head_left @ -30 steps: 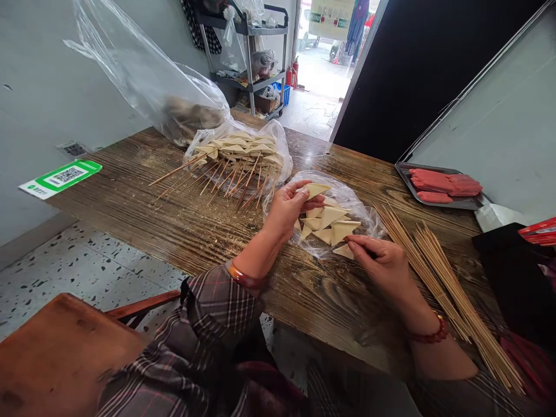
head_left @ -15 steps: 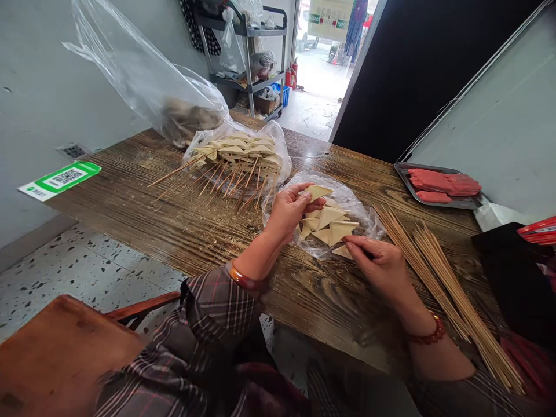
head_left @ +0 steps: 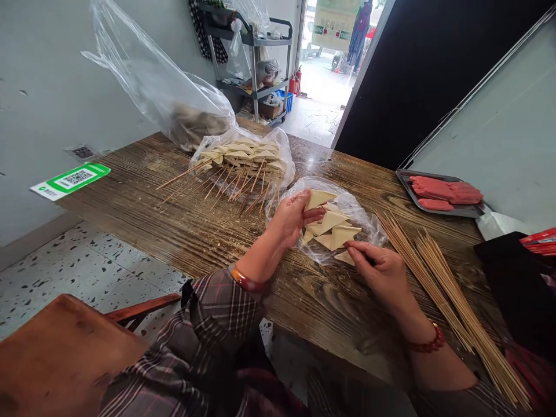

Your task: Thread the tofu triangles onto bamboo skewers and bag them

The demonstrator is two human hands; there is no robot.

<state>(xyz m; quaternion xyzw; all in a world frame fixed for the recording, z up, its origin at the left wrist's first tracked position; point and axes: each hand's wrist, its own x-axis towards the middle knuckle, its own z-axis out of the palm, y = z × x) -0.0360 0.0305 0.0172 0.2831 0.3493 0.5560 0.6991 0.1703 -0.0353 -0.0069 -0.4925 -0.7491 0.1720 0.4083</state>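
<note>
In the head view, my left hand [head_left: 293,219] is closed on a pale folded triangle of tofu skin [head_left: 319,199], thumb on top and fingers beneath. It hovers over a clear plastic bag [head_left: 369,223] spread on the table, where several loose tofu skin triangles [head_left: 343,234] lie. To their right, my right hand [head_left: 382,269] pinches a thin bamboo skewer [head_left: 347,244] between thumb and forefinger; only a short brown end shows. Further back, a pile of skewered tofu triangles [head_left: 247,152] rests in another plastic bag, sticks pointing toward me.
Two bundles of bamboo skewers [head_left: 452,289] lie right of my right hand on the wooden table [head_left: 182,226]. A black tray [head_left: 406,179] of pink packages stands at the back right. A green-edged QR card [head_left: 72,180] is at the left; a wooden seat [head_left: 65,353] stands below.
The view has shifted slightly, moving the scene down and right. More of the held tofu triangle shows above my left thumb. My right hand keeps its pinch beside the loose triangles.
</note>
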